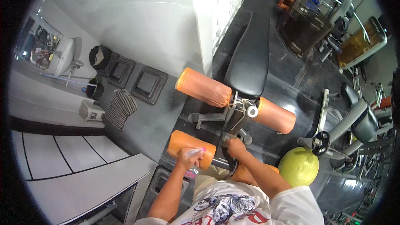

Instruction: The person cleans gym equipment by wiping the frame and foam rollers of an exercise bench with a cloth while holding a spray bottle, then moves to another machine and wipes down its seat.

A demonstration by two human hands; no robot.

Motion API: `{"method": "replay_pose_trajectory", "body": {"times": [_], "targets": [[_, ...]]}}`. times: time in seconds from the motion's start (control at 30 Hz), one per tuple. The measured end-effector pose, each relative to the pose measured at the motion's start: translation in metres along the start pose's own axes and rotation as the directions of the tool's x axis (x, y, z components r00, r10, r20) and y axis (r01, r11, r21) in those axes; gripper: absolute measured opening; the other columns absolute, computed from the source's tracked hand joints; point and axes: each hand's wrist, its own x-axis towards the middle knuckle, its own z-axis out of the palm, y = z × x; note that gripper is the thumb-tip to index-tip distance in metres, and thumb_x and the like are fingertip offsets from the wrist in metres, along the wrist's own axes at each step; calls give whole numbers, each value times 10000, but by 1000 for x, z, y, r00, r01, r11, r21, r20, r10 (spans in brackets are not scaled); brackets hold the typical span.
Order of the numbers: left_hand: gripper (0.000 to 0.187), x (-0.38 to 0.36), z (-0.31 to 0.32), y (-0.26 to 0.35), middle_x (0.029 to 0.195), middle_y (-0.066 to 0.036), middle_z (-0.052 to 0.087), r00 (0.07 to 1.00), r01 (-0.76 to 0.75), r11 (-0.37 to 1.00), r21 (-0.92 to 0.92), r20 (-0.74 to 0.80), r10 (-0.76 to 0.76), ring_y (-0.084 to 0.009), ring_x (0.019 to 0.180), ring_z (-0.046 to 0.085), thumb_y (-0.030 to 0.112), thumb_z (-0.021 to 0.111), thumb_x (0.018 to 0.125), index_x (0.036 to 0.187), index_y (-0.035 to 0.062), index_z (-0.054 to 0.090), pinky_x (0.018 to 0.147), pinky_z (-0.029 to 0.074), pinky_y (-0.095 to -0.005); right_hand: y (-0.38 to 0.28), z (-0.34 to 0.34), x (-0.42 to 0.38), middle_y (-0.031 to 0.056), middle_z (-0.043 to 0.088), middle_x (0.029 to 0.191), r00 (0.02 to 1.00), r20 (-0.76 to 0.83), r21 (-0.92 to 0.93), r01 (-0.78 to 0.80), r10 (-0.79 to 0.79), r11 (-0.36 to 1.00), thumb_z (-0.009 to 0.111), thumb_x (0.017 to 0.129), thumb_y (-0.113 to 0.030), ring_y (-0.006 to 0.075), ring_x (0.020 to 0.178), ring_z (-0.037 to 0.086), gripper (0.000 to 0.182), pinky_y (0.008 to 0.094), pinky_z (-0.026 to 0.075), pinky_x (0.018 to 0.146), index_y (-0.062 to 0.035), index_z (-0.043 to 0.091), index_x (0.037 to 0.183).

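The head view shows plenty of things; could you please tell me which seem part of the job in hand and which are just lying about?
Likely part of the job:
pink-tipped bottle, in the left hand
padded bench, its frame by the right hand
orange roller, beside the left hand

Apparently just lying about:
yellow-green ball
striped cloth
white box

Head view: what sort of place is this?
Most likely a gym: there's a padded black bench with orange roller pads, a yellow-green exercise ball, and more metal-framed equipment on the right.
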Motion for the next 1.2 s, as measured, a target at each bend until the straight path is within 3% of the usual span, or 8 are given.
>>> {"method": "replay_pose_trajectory", "body": {"times": [0.1, 0.2, 0.3, 0.4, 0.53, 0.63, 0.9, 1.2], "targets": [[307, 4, 2, 3, 742, -97, 706, 1000, 2, 1000, 26, -7, -2, -144, 480, 622, 260, 772, 916, 963, -43, 754, 442, 483, -278, 10, 3, 35, 252, 716, 974, 991, -31, 78, -125, 128, 989, 638, 719, -23, 427, 997, 696, 364, 506, 562, 901, -45, 742, 1067], [322, 2, 3, 3, 741, -95, 705, 1000, 16, 999, 47, -14, -16, -144, 479, 622, 277, 772, 914, 952, -42, 756, 441, 482, -280, 9, 1, 16, 245, 724, 1004, 994, -106, 30, 7, -4, 1000, 631, 715, -13, 424, 1002, 696, 395, 502, 559, 916, -50, 747, 1090], [331, 3, 3, 8, 738, -90, 702, 1000, 14, 999, 39, -9, -13, -143, 477, 621, 292, 768, 915, 941, -38, 759, 440, 478, -280, -3, -19, -28, 240, 726, 1014, 993, 99, 49, 63, -68, 997, 621, 709, 0, 428, 993, 697, 427, 500, 559, 917, -61, 750, 1111], [338, 5, 2, 4, 736, -88, 700, 1000, 27, 998, 59, -7, -26, -143, 473, 618, 304, 764, 918, 934, -34, 759, 436, 473, -280, 7, -13, -45, 237, 727, 1000, 976, -47, 110, 218, -214, 970, 614, 709, 9, 428, 981, 698, 435, 496, 561, 918, -72, 751, 1113], [337, 6, 4, 4, 732, -92, 698, 999, 29, 998, 60, -17, -28, -145, 471, 615, 300, 759, 923, 920, -37, 753, 428, 467, -282, 6, -8, -8, 235, 722, 1045, 997, -29, 33, -74, 75, 997, 594, 760, 7, 419, 1023, 691, 373, 501, 554, 932, -79, 755, 1086], [332, 3, 6, 9, 737, -94, 697, 1000, 21, 998, 51, -13, -21, -145, 477, 613, 290, 755, 929, 921, -42, 748, 428, 466, -278, 13, 9, 16, 233, 725, 1022, 960, -250, 14, -126, 125, 992, 582, 786, 0, 423, 987, 703, 349, 513, 559, 916, -82, 755, 1077], [319, 7, 4, 3, 758, -109, 696, 1000, 25, 1000, 20, 2, -25, -153, 489, 612, 266, 751, 934, 966, -52, 744, 423, 469, -277, 13, -10, -44, 234, 721, 1000, 987, -15, 28, 158, -157, 987, 603, 809, -83, 423, 980, 697, 265, 524, 567, 860, -56, 742, 1034], [321, 7, 8, 6, 741, -97, 702, 999, 30, 999, 11, -41, -29, -140, 455, 599, 272, 763, 929, 931, -49, 749, 420, 463, -276, 47, 30, 35, 232, 718, 1005, 975, -204, -34, -102, 93, 994, 613, 755, -3, 402, 1002, 696, 361, 492, 565, 896, -82, 744, 1082]]}}
